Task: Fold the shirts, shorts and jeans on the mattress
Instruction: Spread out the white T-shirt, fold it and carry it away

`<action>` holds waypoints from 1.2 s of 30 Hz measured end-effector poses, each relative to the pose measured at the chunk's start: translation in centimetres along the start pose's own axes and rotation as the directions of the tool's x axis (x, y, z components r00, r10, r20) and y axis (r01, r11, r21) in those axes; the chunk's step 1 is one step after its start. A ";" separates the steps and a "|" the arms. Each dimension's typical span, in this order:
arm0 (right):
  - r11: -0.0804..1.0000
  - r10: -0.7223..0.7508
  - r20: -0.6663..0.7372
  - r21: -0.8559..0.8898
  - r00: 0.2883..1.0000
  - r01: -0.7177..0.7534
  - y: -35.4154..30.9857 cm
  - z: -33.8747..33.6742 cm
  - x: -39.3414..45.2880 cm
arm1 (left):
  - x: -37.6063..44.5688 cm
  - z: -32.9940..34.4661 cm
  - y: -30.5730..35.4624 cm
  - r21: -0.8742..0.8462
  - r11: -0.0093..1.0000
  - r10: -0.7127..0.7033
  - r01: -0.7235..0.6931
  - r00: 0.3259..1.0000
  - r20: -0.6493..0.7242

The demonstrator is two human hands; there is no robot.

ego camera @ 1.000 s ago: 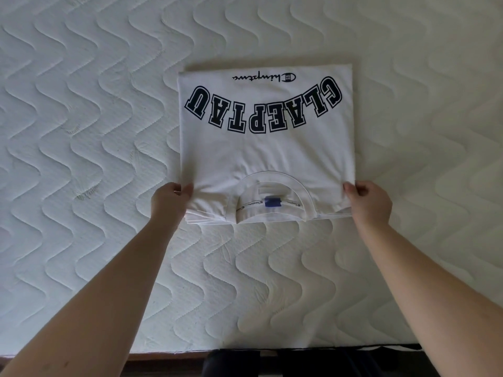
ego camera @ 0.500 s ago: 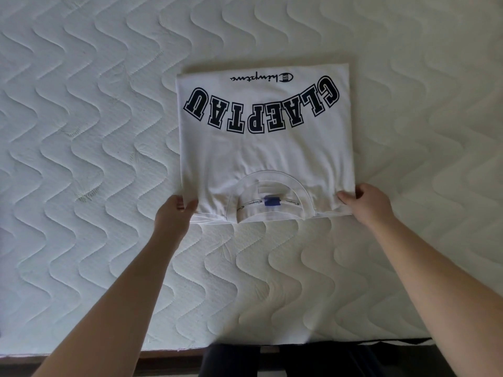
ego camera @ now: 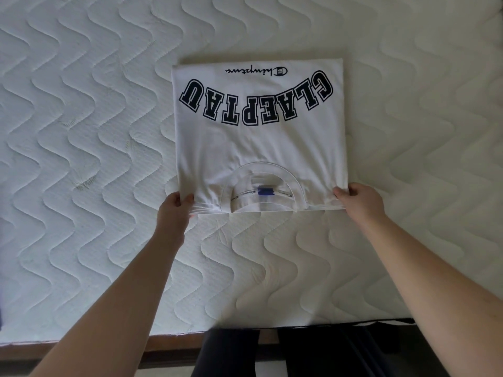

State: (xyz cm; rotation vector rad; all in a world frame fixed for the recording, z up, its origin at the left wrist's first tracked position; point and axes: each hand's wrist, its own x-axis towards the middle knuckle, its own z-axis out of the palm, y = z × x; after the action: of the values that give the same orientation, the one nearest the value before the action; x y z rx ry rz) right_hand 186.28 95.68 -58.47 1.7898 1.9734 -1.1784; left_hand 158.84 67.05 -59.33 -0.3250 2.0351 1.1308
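Your left hand [ego camera: 174,210] pinches the near left corner of a folded white shirt [ego camera: 261,142], and your right hand [ego camera: 359,200] pinches its near right corner. The shirt lies flat mid-mattress [ego camera: 81,131], collar nearest you, dark lettering at the far end.

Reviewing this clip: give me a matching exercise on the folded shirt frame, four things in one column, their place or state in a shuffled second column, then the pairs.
Things:
1. left hand
2. right hand
3. blue neck label
4. dark block lettering

Places or states:
A. arched across the far half of the white shirt, upside down to the camera
B. pinches the shirt's near right corner
C. inside the collar, at the near edge
D. pinches the shirt's near left corner

Pairs: 1-D, 2-B, 3-C, 4-A
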 end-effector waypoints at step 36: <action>0.693 0.361 0.388 0.497 0.848 -0.523 -0.3 21.6 -25.6 | 2.5 -4.0 6.9 0.275 0.851 0.444 -0.448 0.893 0.081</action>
State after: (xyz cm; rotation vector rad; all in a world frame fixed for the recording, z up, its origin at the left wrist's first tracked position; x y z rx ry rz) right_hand 184.56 62.32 -55.91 2.0714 0.9627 -1.8474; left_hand 151.39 68.14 -55.65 0.3230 2.2909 1.0710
